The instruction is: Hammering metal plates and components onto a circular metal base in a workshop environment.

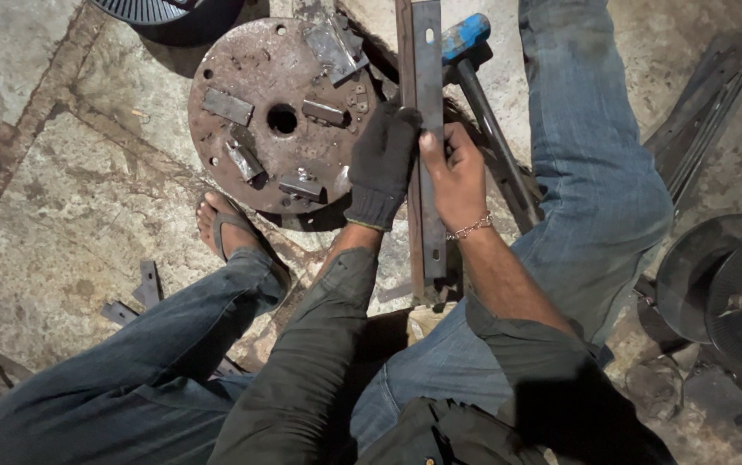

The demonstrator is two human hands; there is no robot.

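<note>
A squatting person's gloved left hand (383,164) and bare right hand (454,176) both close their fingers around a long flat steel bar (428,129) held over the concrete floor (61,207), beside a rusty round plate (278,116) carrying small metal blocks (228,106), a blue-handled hammer (464,39) behind.

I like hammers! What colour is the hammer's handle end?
The hammer handle has a blue grip, seen best in the head view.
</note>
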